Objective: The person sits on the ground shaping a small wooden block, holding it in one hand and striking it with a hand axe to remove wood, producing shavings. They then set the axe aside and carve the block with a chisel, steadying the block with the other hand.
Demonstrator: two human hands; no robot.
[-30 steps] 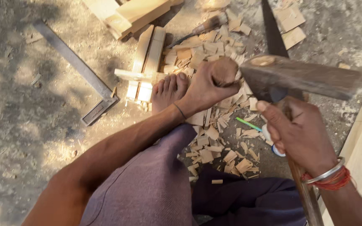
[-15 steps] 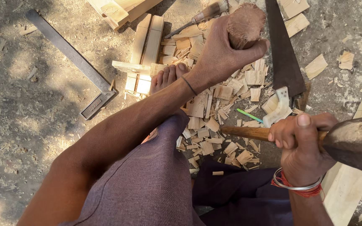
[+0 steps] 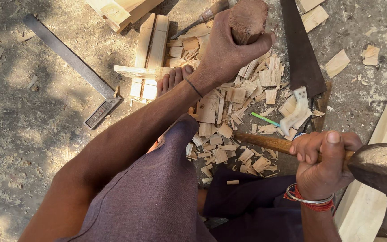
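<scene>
My left hand [image 3: 224, 49] is closed around a round brown piece of wood [image 3: 248, 19], held upright near the top of the view over a heap of pale wood chips [image 3: 229, 107]. My right hand [image 3: 322, 166] grips the wooden handle [image 3: 265, 142] of a hatchet, close to its dark metal head [image 3: 381, 169] at the right edge. The handle's free end points left over the chips. My bare toes [image 3: 172, 79] rest on the ground below the left wrist. Red and metal bangles ring my right wrist.
A metal try square [image 3: 75, 67] lies on the dirt at left. Pale wooden blocks [image 3: 151, 49] lie by my foot. A handsaw [image 3: 302, 58] with a white handle lies at right, a chisel [image 3: 202, 18] at the top, a pale plank [image 3: 381, 179] at far right.
My left hand has lifted the wood piece up and away toward the top of the view. The hatchet has swung down from mid-view to the lower right, head now low by the plank.
</scene>
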